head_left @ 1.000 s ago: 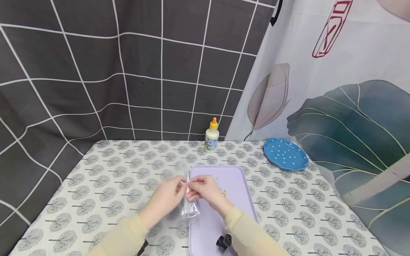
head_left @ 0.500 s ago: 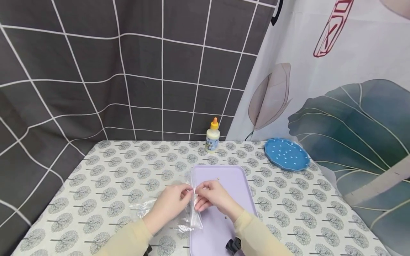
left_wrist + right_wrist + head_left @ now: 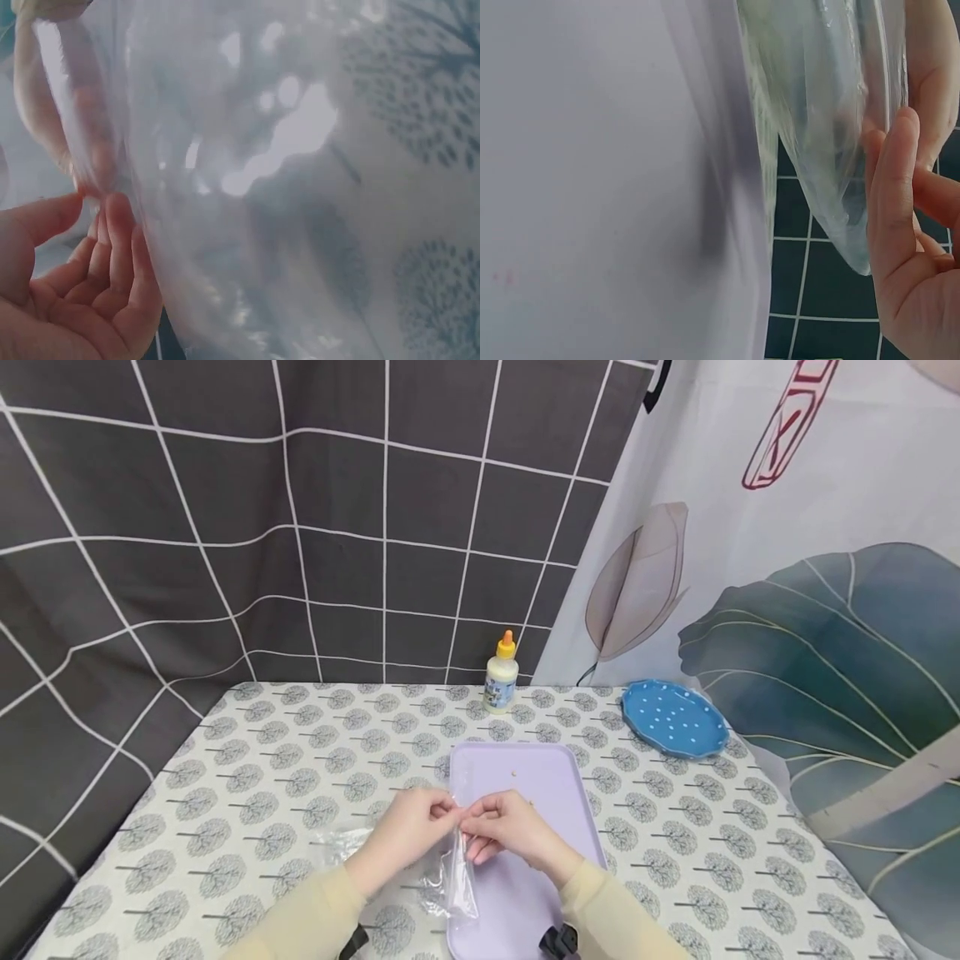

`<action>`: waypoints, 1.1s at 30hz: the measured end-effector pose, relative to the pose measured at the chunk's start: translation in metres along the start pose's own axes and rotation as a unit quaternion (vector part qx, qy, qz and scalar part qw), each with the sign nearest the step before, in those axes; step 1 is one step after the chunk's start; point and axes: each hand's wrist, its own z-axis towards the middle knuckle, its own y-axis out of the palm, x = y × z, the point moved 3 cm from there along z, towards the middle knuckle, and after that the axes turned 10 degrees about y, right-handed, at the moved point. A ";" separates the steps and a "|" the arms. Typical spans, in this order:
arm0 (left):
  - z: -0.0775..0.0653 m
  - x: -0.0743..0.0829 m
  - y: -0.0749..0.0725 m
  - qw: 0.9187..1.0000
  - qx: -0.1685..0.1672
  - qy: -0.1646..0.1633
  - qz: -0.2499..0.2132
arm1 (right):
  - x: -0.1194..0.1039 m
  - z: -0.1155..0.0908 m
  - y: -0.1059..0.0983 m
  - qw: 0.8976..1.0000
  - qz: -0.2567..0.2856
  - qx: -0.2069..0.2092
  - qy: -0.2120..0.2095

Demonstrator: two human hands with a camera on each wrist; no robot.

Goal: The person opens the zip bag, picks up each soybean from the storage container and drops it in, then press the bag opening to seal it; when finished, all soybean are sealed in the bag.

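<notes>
A clear plastic bag (image 3: 459, 889) hangs between the hands over the left edge of the lilac tray (image 3: 517, 756). The left hand (image 3: 417, 823) pinches the bag's upper edge between thumb and forefinger. Close against it, the right hand (image 3: 517, 832) pinches the same edge, their fingertips meeting. In the left wrist view the bag (image 3: 292, 202) fills most of the picture, shiny and see-through, with the left hand (image 3: 82, 277) at its edge. The right wrist view shows the bag's folded side (image 3: 825, 127) beside the right hand (image 3: 907, 247).
Small pale crumbs (image 3: 514, 773) lie on the tray, some hidden by the right hand. Behind it stands a glue-like bottle (image 3: 500, 681) with an orange tip. A blue dotted plate (image 3: 675, 720) lies at the back right of the tree-patterned tablecloth (image 3: 247, 827).
Both hands have moved a little right and nearer the body, still pinching the bag's edge. More of the bag now spreads to the left, under the left forearm.
</notes>
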 end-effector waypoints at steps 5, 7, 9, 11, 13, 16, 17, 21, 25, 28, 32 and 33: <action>0.001 -0.003 0.001 0.998 -0.014 -0.008 -0.056 | 0.000 -0.003 0.000 1.000 -0.021 -0.008 -0.001; 0.000 -0.002 0.002 0.997 -0.020 -0.007 -0.070 | 0.001 -0.004 0.001 1.000 -0.027 -0.011 0.000; 0.000 -0.002 0.003 0.997 -0.023 -0.007 -0.075 | 0.002 -0.004 0.001 1.000 -0.027 -0.012 -0.001; 0.000 -0.001 0.003 0.997 -0.021 -0.008 -0.069 | 0.002 -0.005 0.001 1.000 -0.026 -0.011 0.001; -0.001 0.000 0.004 0.998 -0.017 -0.011 -0.060 | 0.003 -0.006 0.000 1.000 -0.026 -0.010 0.002; -0.002 0.002 0.005 0.999 -0.014 -0.015 -0.044 | 0.004 -0.007 0.000 1.000 -0.025 -0.011 0.005; -0.003 0.002 0.005 0.999 -0.013 -0.015 -0.040 | 0.004 -0.007 0.000 1.000 -0.023 -0.012 0.005; -0.005 0.005 0.005 1.000 -0.009 -0.008 -0.020 | 0.004 -0.008 0.000 1.000 -0.013 -0.015 0.000; -0.006 0.007 0.005 1.000 0.002 -0.001 -0.008 | 0.003 -0.009 0.001 1.000 -0.001 -0.009 -0.010; -0.006 0.008 0.006 1.000 0.010 0.002 -0.019 | 0.002 -0.010 0.000 1.000 0.004 -0.003 -0.020; -0.003 0.009 0.008 0.999 0.015 0.003 -0.041 | 0.002 -0.010 0.001 0.999 0.007 -0.008 -0.030; -0.003 0.009 0.008 0.999 0.017 0.002 -0.043 | 0.001 -0.010 0.001 0.999 0.006 -0.011 -0.033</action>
